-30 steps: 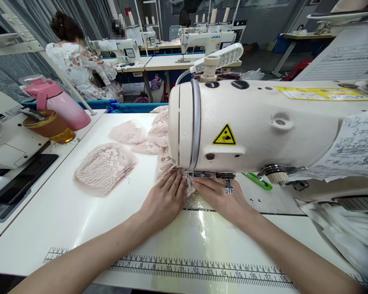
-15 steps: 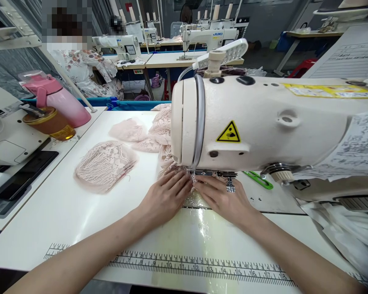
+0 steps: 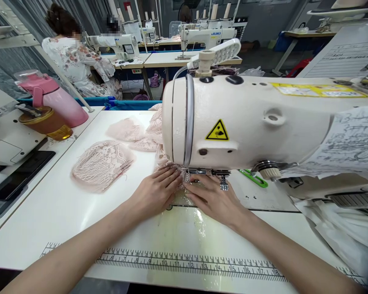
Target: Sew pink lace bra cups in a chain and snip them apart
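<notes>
A cream sewing machine (image 3: 248,122) fills the middle and right of the view. Both of my hands lie flat at its foot. My left hand (image 3: 155,192) rests with stretched fingers on a pink lace piece (image 3: 164,161) that runs under the machine head. My right hand (image 3: 214,200) presses flat beside it, fingertips near the presser foot (image 3: 223,183). The needle area is partly hidden by the machine head. Neither hand grips anything.
A stack of pink lace pieces (image 3: 101,165) lies to the left, more lace (image 3: 127,130) behind it. A pink bottle (image 3: 57,102) and brown jar (image 3: 44,122) stand at far left. Green scissors (image 3: 254,179) lie right of the foot. A person sews at the back left (image 3: 73,61).
My hands have slid slightly left and toward me with the lace; the view shifted a little to the right.
</notes>
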`<state>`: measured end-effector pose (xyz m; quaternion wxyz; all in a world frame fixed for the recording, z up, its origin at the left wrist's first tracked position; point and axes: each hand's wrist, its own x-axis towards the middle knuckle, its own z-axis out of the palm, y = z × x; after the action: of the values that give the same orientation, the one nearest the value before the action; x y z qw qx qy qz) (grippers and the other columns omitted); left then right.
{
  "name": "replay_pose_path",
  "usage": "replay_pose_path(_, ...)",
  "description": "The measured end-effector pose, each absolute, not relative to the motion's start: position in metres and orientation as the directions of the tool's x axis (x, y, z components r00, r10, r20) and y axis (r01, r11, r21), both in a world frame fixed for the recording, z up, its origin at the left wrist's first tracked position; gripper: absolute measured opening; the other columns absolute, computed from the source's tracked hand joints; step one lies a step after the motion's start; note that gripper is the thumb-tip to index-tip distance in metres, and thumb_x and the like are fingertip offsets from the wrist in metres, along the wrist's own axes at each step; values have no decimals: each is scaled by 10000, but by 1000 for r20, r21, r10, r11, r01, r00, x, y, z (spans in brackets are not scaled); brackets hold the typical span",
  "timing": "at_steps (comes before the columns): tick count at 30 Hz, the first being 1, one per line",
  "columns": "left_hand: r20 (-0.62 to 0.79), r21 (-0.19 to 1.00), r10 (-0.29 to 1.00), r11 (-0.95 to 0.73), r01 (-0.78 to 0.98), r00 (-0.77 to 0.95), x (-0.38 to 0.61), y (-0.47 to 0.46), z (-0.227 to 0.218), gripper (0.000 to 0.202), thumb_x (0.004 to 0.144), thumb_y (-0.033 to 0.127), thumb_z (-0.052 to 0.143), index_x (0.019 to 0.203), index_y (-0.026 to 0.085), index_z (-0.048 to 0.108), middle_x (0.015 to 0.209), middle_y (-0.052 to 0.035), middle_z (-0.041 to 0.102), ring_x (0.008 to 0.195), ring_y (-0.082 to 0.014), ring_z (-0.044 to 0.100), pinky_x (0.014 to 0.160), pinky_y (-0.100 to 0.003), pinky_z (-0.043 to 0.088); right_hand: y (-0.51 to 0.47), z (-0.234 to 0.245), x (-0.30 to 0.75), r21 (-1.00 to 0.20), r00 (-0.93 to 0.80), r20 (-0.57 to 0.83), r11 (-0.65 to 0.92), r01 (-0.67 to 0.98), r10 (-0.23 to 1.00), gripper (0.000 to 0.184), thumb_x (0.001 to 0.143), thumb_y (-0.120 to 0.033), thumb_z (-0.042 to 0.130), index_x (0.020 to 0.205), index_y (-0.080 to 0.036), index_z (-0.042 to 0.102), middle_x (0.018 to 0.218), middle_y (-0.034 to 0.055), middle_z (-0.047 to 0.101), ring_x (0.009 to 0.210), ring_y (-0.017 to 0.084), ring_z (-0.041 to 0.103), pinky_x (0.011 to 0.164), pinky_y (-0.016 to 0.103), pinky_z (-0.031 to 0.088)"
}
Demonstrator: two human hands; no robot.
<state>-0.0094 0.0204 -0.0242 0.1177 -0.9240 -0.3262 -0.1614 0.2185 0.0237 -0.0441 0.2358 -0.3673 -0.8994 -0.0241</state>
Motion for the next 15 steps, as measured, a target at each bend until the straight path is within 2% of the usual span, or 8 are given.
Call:
replay_pose_path(5,372,-113,577,-749,653,727,-8,20,-25,355,923,162,428,1188,56,640,1231,-141,656,1142,-271,630,994,-443,538,24,-45,217,-114,-599,433,700,705,674,287,977,-391,450,1116,-312,689,1196,-13,671,827,190,646,814,381,414)
replay_pose_path(15,385,-176,578,-719,672,719,-6,19,-27,350,919,148,432,1181,45,641,1215,-151,664,1144,-270,628,1004,-428,532,24,-48,215,-36,-586,444,667,744,677,289,976,-396,458,1155,-325,674,1171,-7,690,853,208,659,865,421,420)
